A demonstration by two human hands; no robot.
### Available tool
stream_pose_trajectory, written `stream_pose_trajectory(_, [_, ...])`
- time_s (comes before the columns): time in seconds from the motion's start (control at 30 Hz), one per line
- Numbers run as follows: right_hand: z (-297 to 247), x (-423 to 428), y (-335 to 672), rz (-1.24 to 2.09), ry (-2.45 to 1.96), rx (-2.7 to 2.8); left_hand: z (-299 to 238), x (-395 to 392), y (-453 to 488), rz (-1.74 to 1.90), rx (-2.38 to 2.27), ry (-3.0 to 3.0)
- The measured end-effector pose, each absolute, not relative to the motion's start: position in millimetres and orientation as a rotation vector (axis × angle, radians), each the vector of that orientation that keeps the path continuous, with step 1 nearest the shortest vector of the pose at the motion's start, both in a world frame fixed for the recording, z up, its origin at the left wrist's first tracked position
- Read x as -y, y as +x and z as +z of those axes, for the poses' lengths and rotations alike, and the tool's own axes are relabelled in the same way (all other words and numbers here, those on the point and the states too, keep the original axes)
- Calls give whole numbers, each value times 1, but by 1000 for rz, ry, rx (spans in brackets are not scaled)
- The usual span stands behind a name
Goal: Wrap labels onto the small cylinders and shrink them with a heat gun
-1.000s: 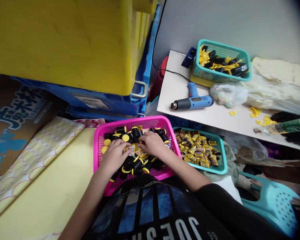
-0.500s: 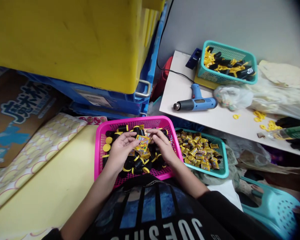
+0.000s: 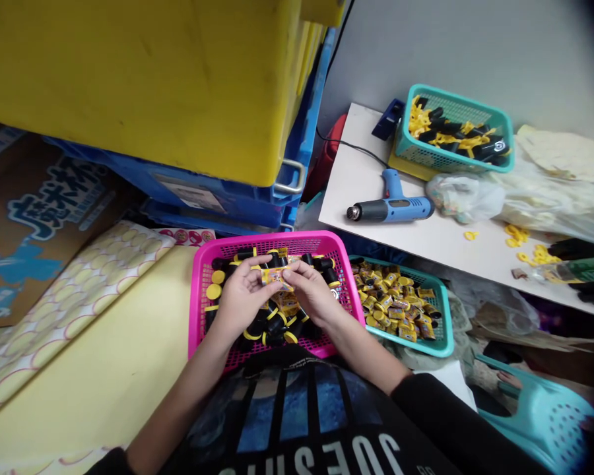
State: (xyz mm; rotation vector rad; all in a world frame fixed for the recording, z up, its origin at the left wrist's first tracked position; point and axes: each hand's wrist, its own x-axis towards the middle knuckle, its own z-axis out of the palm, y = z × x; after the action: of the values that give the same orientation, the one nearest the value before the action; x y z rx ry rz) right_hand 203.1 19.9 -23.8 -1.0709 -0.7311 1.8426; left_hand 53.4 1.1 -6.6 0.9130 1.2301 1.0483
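The fingers (image 3: pixel 253 262) of two hands, left hand (image 3: pixel 238 297) and right hand (image 3: pixel 315 295), pinch one small, rectangular, yellow printed wrapper (image 3: pixel 276 277) above one pink plastic mesh basket (image 3: pixel 196 303). Both hands turn inward, thumbs facing; the left forearm comes from seven o'clock, the right from four. Below lie black cylinders with yellow caps (image 3: pixel 277 321), too overlapped to count. From the hands, one teal plastic basket (image 3: pixel 448 323) of yellow-wrapped cylinders (image 3: pixel 383 303) sits at three o'clock; one blue-and-black heat gun (image 3: pixel 403 208) lies at two, on the white counter (image 3: pixel 336 198).
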Motion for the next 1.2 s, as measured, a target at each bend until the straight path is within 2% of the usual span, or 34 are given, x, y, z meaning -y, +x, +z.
stream_pose_trajectory(0.17, [-19, -25, 200, 1942, -993, 1084, -8, -2, 38, 790, -1193, 1024])
stream_pose_trajectory(0.43, [-24, -36, 177, 1781, -1065, 1117, -19, 10, 35, 1043, -1240, 762])
stream_pose_trajectory(0.63, [-51, -75, 148, 1159, -1700, 1657, -20, 19, -2, 1205, -1538, 793])
stream_pose_trajectory(0.77, [-65, -81, 123, 1010, -1802, 1759, -16, 22, -11, 1258, -1586, 792])
stream_pose_trajectory(0.87, [-66, -77, 119, 1202, -1651, 1608, -14, 22, -12, 1267, -1538, 720])
stream_pose_trajectory(1.07, [-36, -63, 158, 1870, -1206, 1091, -15, 21, -17, 1283, -1467, 781])
stream_pose_trajectory(1.2, [-15, -51, 175, 1885, -1078, 1030, -14, 22, -12, 1238, -1366, 894])
